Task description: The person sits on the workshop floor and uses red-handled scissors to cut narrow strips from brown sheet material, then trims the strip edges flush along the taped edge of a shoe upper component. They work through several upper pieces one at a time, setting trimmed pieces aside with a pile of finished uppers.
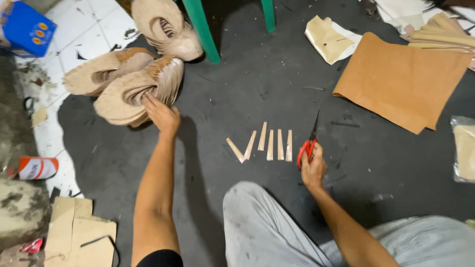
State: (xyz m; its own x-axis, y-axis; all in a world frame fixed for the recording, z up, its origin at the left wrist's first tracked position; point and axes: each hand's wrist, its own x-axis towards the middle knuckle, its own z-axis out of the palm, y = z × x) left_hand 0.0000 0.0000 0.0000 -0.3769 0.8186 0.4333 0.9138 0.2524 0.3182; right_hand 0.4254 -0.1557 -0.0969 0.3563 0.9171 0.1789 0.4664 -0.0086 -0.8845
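Note:
My left hand [161,114] reaches out to a fanned stack of tan shoe-shaped cut-outs [132,90] on the floor, fingers resting on its edge. My right hand [312,167] grips red-handled scissors [308,143], blades closed and pointing away from me. Just left of the scissors, several narrow pale strips [265,144] lie side by side on the dark mat. My grey-trousered knee [257,222] sits between my arms.
Two more fanned stacks [101,71] [166,27] lie at upper left by green chair legs [200,29]. A brown sheet [401,79] and cream pieces [329,37] lie upper right. Cardboard scraps [79,237], a small can [37,168] and a blue box [24,27] are at left.

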